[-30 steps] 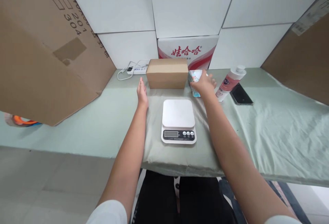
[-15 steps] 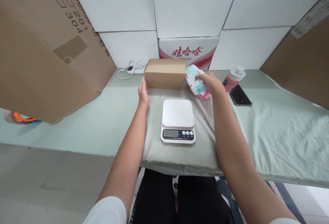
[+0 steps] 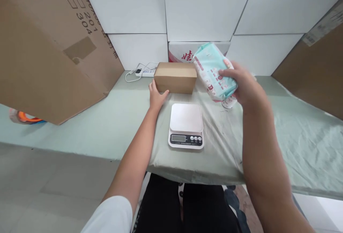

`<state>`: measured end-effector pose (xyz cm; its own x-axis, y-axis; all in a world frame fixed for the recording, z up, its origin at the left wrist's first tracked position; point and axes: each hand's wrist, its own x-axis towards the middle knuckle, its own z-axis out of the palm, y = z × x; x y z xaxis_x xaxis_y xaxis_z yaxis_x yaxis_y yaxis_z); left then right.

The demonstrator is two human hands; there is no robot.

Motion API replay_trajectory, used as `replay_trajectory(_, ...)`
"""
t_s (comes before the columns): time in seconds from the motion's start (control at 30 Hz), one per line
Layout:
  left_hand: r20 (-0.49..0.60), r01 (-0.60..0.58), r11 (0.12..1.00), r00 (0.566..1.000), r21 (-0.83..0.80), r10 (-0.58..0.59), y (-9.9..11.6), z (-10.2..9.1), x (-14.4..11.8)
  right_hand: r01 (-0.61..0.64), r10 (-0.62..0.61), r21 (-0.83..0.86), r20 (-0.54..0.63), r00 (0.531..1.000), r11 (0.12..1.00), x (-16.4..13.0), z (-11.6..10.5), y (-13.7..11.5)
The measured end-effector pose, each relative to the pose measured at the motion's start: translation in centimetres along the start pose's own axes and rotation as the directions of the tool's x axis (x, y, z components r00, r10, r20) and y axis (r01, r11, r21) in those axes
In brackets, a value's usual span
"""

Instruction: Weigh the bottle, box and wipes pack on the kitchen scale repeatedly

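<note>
The surface (image 3: 125, 118) is covered with a pale green cloth (image 3: 316, 143), which has many wrinkles on its right part. On the left stands a large brown cardboard panel (image 3: 34, 54), printed with "201", "304" and two outlined squares; a darker patch (image 3: 79, 50) is on it. Near its lower edge lies an orange roll (image 3: 26, 117), partly covered. Another cardboard panel (image 3: 318, 72) is at the right, with a whitish label (image 3: 311, 39). White wall panels (image 3: 198, 8) rise behind, and before them is a white carton (image 3: 179, 51) with red characters, partly hidden. A white power strip (image 3: 147, 72) lies beside a thin white cable (image 3: 131, 80).
</note>
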<state>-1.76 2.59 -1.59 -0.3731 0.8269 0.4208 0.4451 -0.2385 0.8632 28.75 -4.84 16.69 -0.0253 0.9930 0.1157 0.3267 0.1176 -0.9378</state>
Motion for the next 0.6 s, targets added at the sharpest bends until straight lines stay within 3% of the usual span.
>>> replay_trajectory(0.1, 0.031, 0.055, 0.991, 0.998, 0.125, -0.059, 0.7, 0.0, -0.3, -0.115, 0.074, 0.169, 0.23, 0.97, 0.979, -0.9, 1.1, 1.5)
replay_trajectory(0.2, 0.038, 0.098, 0.986, 0.994, 0.136, -0.104, 0.8, -0.1, -0.4, -0.127, 0.082, 0.097, 0.377, 0.923, 0.987, -1.4, 2.1, 3.0)
replay_trajectory(0.3, 0.032, 0.103, 0.993, 0.994, 0.06, -0.106, 0.6, -0.2, -0.3, 0.076, -0.048, -0.052, 0.412, 0.91, 0.996, -1.9, 2.6, 4.0)
replay_trajectory(0.43, 0.018, 0.11, 0.994, 0.994, 0.024, -0.111, 0.5, -0.1, -0.3, 0.303, -0.168, -0.247, 0.448, 0.878, 0.92, -2.7, 3.4, 4.1)
replay_trajectory(0.6, 0.047, 0.11, 0.993, 0.993, 0.042, -0.112, 0.8, -0.3, -0.5, 0.544, -0.28, -0.272, 0.63, 0.724, 0.794, -3.4, 4.5, 3.7)
